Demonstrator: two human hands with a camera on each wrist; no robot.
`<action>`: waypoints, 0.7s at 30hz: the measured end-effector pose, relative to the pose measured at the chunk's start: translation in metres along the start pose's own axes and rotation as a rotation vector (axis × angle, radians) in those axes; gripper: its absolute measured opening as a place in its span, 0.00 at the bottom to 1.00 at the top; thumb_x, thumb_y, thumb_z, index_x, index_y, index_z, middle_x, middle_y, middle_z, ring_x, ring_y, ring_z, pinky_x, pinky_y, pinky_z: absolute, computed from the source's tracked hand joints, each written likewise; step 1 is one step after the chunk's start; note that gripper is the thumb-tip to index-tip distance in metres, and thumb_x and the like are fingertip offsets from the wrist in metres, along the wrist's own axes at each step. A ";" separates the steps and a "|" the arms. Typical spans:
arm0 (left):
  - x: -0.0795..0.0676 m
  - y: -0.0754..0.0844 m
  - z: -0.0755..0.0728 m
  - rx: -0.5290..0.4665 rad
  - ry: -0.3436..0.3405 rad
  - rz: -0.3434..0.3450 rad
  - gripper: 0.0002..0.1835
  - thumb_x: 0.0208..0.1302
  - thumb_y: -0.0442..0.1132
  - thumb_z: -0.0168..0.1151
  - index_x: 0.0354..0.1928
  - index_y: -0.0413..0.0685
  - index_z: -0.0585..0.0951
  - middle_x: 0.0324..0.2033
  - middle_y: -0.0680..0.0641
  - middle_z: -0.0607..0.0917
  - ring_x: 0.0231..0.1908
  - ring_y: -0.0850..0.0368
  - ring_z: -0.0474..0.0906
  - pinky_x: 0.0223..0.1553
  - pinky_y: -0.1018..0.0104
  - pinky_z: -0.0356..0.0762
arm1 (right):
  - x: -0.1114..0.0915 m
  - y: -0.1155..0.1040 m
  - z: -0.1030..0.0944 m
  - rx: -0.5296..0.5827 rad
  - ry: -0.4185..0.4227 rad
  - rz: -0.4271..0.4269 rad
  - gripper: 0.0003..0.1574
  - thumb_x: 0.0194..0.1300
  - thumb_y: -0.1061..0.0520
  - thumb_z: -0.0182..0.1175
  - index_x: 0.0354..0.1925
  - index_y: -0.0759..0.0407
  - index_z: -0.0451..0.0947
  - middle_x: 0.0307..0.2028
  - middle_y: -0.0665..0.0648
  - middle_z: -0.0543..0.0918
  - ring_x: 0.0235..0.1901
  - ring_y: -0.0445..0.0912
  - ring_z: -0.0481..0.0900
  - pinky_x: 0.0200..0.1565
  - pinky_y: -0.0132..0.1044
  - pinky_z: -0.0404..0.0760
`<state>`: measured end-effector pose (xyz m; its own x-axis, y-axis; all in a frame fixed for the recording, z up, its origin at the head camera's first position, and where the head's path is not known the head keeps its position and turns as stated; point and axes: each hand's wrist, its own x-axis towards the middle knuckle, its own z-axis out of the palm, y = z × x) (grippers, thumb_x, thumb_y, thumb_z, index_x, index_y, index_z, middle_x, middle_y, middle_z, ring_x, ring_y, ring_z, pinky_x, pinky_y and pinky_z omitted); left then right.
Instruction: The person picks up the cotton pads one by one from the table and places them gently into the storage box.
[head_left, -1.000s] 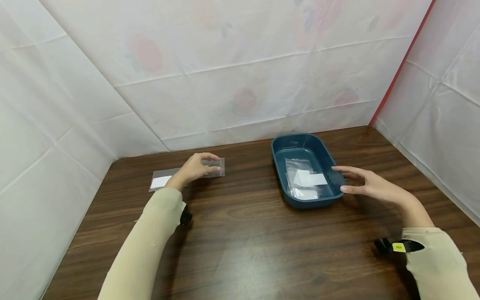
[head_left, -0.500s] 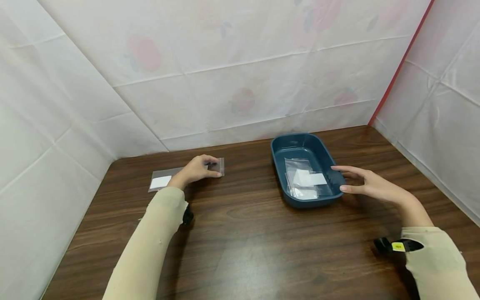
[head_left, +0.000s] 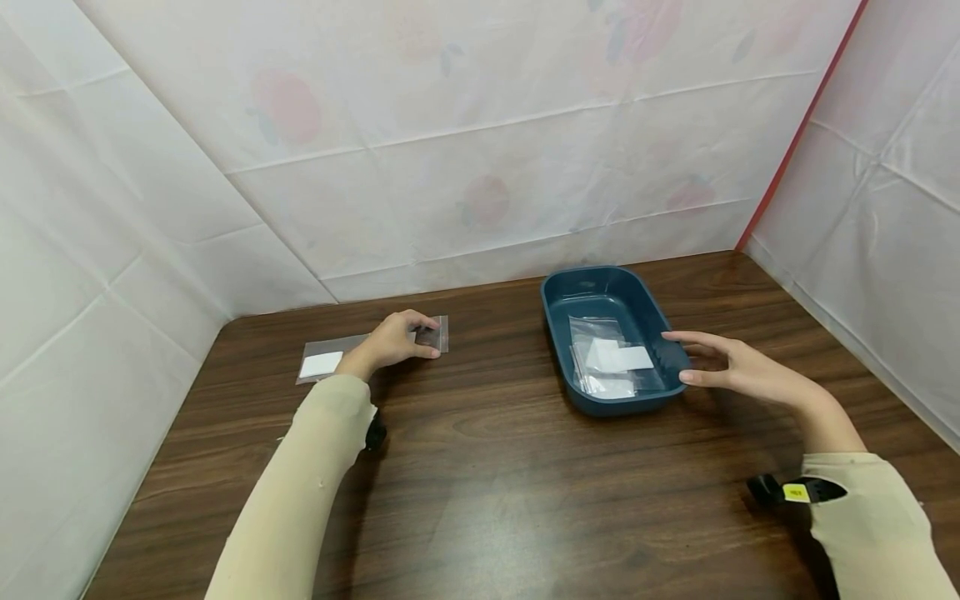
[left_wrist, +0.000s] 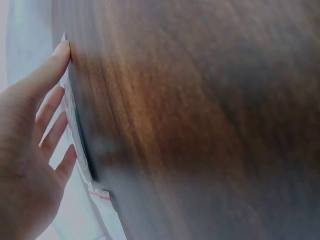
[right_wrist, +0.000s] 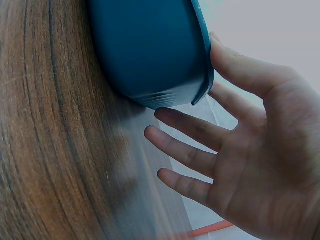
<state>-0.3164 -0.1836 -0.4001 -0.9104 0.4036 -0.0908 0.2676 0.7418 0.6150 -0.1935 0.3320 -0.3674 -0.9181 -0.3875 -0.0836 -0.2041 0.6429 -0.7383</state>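
In the head view, my left hand (head_left: 390, 340) is over a flat clear zip bag (head_left: 442, 333) at the back left of the table. Its thumb and fingers are spread apart at the bag's right end. Another clear bag with a white label (head_left: 321, 364) shows left of the wrist; the hand hides part of the plastic. On the right, my right hand (head_left: 738, 368) is at the near right corner of a blue plastic tray (head_left: 558, 333). The thumb (right_wrist: 235, 62) meets the rim in the right wrist view, and the other fingers reach out beside the tray's wall.
Inside the tray lie several clear zip bags (head_left: 597, 329) with white labels (head_left: 626, 358). The brown wood-grain table (head_left: 480, 467) is bounded by white fruit-print sheeting (head_left: 487, 200) at the back, with sheeting at both sides too.
My left hand has shifted very slightly at the bag, and more of the bag's right end shows between thumb and fingers. The right hand and the tray stay in place.
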 end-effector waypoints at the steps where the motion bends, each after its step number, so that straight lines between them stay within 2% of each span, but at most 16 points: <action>1: 0.000 -0.001 0.000 0.008 0.004 0.006 0.27 0.59 0.41 0.74 0.60 0.42 0.79 0.62 0.39 0.74 0.64 0.42 0.67 0.66 0.46 0.62 | 0.000 0.000 0.000 -0.001 0.000 -0.001 0.39 0.71 0.49 0.62 0.74 0.53 0.60 0.72 0.69 0.59 0.68 0.71 0.59 0.57 0.73 0.63; 10: -0.004 0.000 0.001 0.024 0.040 0.024 0.26 0.60 0.41 0.73 0.60 0.43 0.79 0.59 0.40 0.77 0.61 0.42 0.70 0.64 0.45 0.64 | 0.000 0.001 0.002 -0.008 -0.007 0.003 0.39 0.71 0.49 0.61 0.74 0.54 0.60 0.72 0.69 0.59 0.67 0.71 0.59 0.58 0.73 0.62; 16: -0.006 0.000 0.002 0.045 0.034 -0.008 0.27 0.60 0.44 0.73 0.61 0.47 0.80 0.59 0.41 0.77 0.61 0.44 0.70 0.63 0.45 0.65 | 0.002 0.002 0.002 -0.010 -0.008 0.001 0.40 0.71 0.48 0.62 0.74 0.54 0.60 0.72 0.69 0.60 0.67 0.70 0.59 0.57 0.73 0.63; 21: -0.007 0.000 0.002 0.074 0.035 -0.001 0.26 0.61 0.45 0.72 0.61 0.48 0.80 0.57 0.43 0.78 0.58 0.45 0.72 0.60 0.46 0.68 | 0.003 0.002 0.002 -0.005 -0.009 -0.003 0.39 0.71 0.49 0.62 0.74 0.54 0.60 0.72 0.68 0.60 0.68 0.70 0.59 0.57 0.73 0.63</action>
<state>-0.3098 -0.1852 -0.4011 -0.9206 0.3852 -0.0632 0.2882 0.7799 0.5556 -0.1956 0.3311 -0.3710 -0.9144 -0.3953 -0.0874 -0.2084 0.6448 -0.7354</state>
